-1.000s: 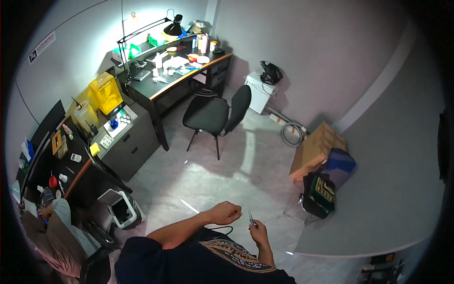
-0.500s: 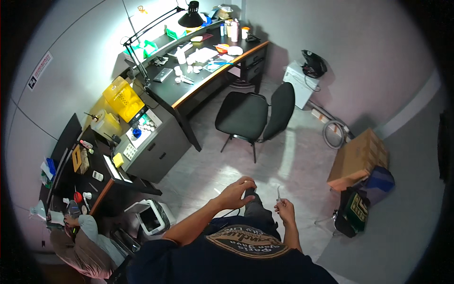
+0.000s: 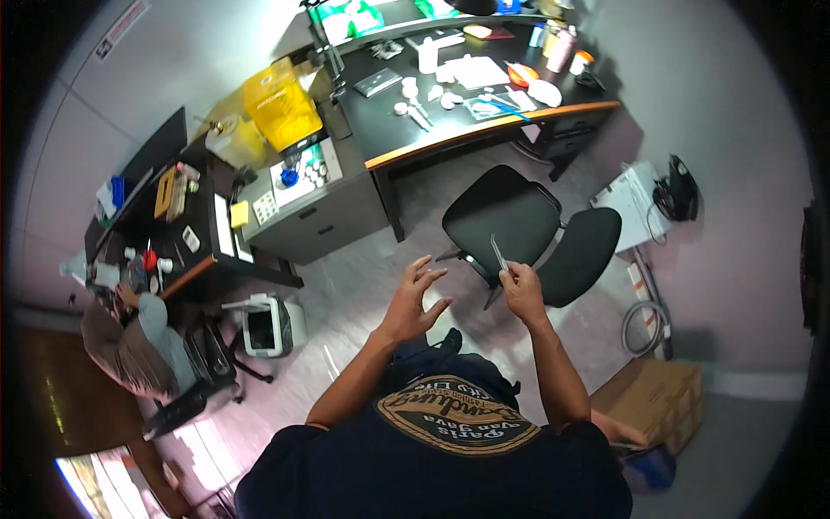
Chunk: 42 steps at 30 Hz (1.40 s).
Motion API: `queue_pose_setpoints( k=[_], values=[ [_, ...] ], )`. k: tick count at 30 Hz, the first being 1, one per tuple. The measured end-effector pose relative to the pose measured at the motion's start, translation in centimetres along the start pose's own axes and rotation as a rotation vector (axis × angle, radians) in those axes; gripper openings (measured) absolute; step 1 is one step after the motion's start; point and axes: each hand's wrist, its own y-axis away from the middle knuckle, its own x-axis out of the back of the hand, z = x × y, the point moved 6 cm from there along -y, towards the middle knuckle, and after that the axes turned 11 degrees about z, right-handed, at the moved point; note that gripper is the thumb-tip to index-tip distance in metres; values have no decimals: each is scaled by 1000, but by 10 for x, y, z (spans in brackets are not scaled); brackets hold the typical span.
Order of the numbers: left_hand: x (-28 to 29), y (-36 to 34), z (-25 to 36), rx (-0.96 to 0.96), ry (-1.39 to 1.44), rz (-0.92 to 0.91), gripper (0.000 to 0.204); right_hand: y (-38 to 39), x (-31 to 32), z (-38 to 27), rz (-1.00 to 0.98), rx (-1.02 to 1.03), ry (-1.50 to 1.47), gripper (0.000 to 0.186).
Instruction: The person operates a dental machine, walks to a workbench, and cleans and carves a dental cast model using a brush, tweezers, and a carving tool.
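Tweezers are sticking out of R hand, tips pointing approx. 11 o'clock & showing against black chair; R fingers are pinching their lower end. L hand is hovering empty at approx. 9 o'clock from R, fingers spread well apart. Black table w/ wood edge is standing at 12 o'clock, carrying white bottle, orange bowl & misc. small white bits. White bin is standing approx. 9 o'clock from L; co-worker is sitting farther out, same dir.
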Motion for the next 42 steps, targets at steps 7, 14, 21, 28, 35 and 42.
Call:
queue_pose_setpoints(
  k=[7, 14, 21, 28, 35, 42],
  values=[
    [-20, -66, -51, 77, 43, -89, 29, -67, -61, -8, -163, -270, -335, 24],
    [-31, -139, -125, 510, 343, -64, 27, -98, -121, -45, -416, -359, -515, 27],
    [2, -191, -157, 502, 486, 11, 22, -140, -162, -82, -499, -304, -490, 27],
    [68, -119, -147, 602, 298, 219, 22, -131, -182, -111, -641, -45, -466, 24],
    [61, 89, -133, 783, 370, 716, 36, -37, -179, -113, -1007, 251, -156, 25],
    [47, 232, -48, 847, 417, 924, 52, 122, -175, -119, -1565, 247, -62, 23]
  ],
)
